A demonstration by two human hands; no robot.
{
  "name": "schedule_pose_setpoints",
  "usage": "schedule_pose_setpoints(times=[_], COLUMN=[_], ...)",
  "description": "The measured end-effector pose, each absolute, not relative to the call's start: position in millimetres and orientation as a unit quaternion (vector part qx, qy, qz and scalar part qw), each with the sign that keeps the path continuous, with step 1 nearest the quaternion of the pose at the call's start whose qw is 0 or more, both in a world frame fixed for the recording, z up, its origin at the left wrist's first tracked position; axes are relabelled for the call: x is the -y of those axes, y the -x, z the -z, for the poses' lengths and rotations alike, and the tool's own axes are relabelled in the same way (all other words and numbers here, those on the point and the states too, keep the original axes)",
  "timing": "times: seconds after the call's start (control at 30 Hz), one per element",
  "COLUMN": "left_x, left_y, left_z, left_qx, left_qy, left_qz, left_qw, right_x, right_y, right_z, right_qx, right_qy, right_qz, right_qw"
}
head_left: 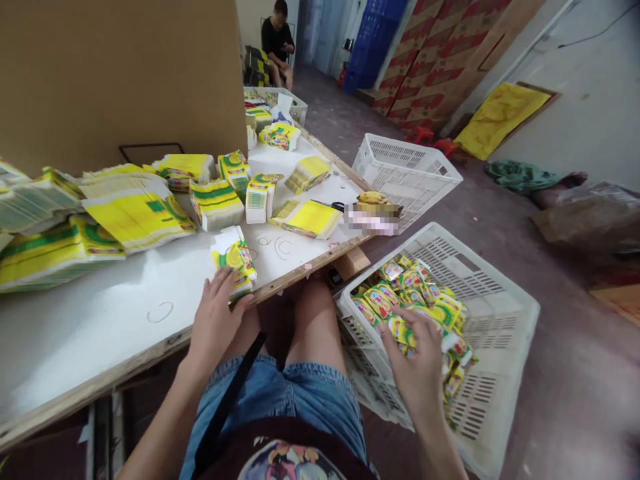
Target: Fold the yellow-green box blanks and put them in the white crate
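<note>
Low in the middle of the frame, the left hand lies with spread fingers on a small stack of folded packets at the near edge of the white bench; the fingers rest against the stack's lower side, open rather than clamped, so the grip has not closed on it. That stack sits just above and right of the hand in the picture, its long axis running up toward the centre of the bench. The right hand, at lower right, reaches down into the nearer white crate, fingertips touching the heap of loose packets piled there; its fingers look slightly curled, but whether they pinch a packet cannot be told. The heap lies directly above that hand in the frame, so the right hand is the nearer one to it and the left is nearer to the bench stack. Two white crates stand on the floor: the filled one and an empty second crate beyond it. Larger piles of yellow-and-green flat sheets spread across the left of the bench, too many to count exactly. A seated person is at the upper middle, well apart.
</note>
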State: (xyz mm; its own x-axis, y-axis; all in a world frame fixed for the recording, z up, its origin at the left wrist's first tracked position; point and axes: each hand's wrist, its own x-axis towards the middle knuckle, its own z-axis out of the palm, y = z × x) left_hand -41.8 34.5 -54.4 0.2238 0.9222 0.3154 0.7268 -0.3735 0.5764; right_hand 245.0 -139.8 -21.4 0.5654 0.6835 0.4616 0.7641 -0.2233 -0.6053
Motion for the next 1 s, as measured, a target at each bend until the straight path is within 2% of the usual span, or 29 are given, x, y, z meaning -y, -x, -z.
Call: schedule_pose_setpoints(times=[0.13,0.27,0.43,0.73,0.8,0.9,1.0], left_x=[-44.6,-52.2,-63.9,-47.9,-27.1,8.0,29.5], left_y=[56.1,57.4,61.1,65.2,55.1,31.1,11.0], left_z=[59.3,57.3,61.0,42.9,30.0,15.7,13.0], left_qx=[-0.574,-0.638,-0.668,-0.632,-0.57,-0.427,-0.343], left_qy=[-0.747,-0.685,-0.636,-0.589,-0.599,-0.638,-0.638], left_qz=[-0.286,-0.313,-0.305,-0.404,-0.424,-0.361,-0.29], left_qw=[0.175,0.161,0.239,0.301,0.369,0.53,0.625], right_x=[124.3,109.2,105.1,105.6,102.3,97.8,100.0], right_y=[-211.6,-185.7,-184.5,-173.4,-166.0,-156.0,-151.3], right_z=[29.8,28.8,28.4,25.0,21.2,17.8,19.6], right_qx=[0.46,0.453,0.445,0.428,0.409,0.366,0.308], right_qy=[0.753,0.729,0.725,0.709,0.692,0.646,0.608], right_qz=[-0.108,-0.2,-0.23,-0.264,-0.287,-0.339,-0.383], right_qw=[0.457,0.474,0.473,0.495,0.521,0.578,0.623])
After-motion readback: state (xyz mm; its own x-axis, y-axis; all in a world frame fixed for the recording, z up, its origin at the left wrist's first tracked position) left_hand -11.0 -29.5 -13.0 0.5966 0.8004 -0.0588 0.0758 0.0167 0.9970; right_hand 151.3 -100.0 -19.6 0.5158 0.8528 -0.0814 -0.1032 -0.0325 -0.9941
